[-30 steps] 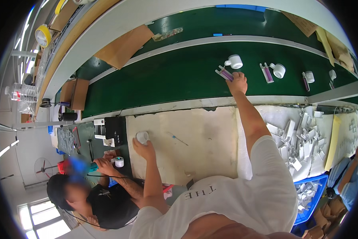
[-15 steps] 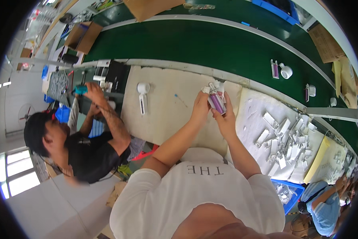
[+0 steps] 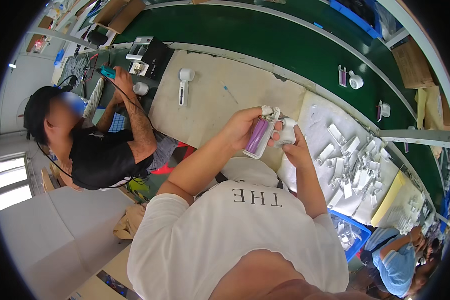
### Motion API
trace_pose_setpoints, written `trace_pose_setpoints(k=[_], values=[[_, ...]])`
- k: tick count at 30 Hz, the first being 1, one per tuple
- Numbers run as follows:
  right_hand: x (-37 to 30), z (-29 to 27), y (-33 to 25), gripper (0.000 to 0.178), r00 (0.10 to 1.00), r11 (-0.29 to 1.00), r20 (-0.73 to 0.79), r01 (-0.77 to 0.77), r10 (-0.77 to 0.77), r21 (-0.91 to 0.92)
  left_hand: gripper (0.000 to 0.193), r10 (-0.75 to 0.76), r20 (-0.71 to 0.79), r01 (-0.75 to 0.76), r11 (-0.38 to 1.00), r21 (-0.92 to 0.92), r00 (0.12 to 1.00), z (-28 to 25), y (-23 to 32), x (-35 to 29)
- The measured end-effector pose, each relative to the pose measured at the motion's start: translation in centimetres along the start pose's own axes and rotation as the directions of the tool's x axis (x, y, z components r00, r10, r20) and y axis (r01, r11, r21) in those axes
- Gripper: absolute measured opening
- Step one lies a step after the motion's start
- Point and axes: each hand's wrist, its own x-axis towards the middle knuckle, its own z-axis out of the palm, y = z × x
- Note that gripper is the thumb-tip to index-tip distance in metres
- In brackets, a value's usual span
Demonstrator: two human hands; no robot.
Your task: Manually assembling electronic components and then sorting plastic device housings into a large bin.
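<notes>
Above the near side of the table, my left hand point(image 3: 239, 129) is closed around an opened white handle with a purple cylindrical battery point(image 3: 257, 136) inside it. A white wrapping covers the tip of my left thumb. My right hand point(image 3: 300, 151) grips the round white head point(image 3: 286, 132) beside that handle. Whether wires join head and handle is too small to tell. A white handheld fan point(image 3: 184, 88) lies on the beige mat, left of my hands. Near it rests a thin blue-and-white stick point(image 3: 228, 91).
Several white plastic casings point(image 3: 355, 160) are heaped on a white mat to the right. Below them stands a blue bin point(image 3: 357, 246). Similar purple-battery units point(image 3: 342, 76) sit on the green conveyor point(image 3: 225, 30). On the left, a co-worker holds a teal tool point(image 3: 108, 72) near a black machine point(image 3: 155, 59).
My hands have come closer to me. The battery handle has turned to tilt the other way, and the round white head now shows in my right hand. My view has shifted.
</notes>
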Motion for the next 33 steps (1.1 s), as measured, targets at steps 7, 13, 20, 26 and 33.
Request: trace_pose_setpoints(k=[7,13,20,26,33], values=[[-2.4,0.8,-5.4,0.058,0.735,-0.147,0.323,0.296,-0.596,-0.944,0.02,0.085,-0.185,0.041,0.81,0.586,0.979,0.1,-0.3,-2.5],[-2.7,1.9,-7.9,0.054,0.679,-0.351,0.501,0.361,-0.536,-0.864,0.021,0.025,-0.119,0.076,0.638,0.767,0.993,0.8,-1.0,-3.6],[-3.5,3.2,-8.1,0.055,0.689,-0.39,0.504,0.333,-0.521,-0.859,0.023,0.186,-0.066,-0.026,0.449,0.893,0.98,0.8,-1.8,-4.1],[-4.9,4.2,-9.6,0.061,0.913,0.214,0.256,0.332,-0.317,-0.919,0.027,0.192,0.04,-0.042,0.004,0.999,0.981,0.6,-1.7,-3.2],[-3.0,0.7,-7.1,0.053,0.938,0.567,0.333,0.222,0.099,-0.793,0.028,0.034,0.059,-0.04,-0.416,0.909,0.998,-0.5,-3.6,-3.4]])
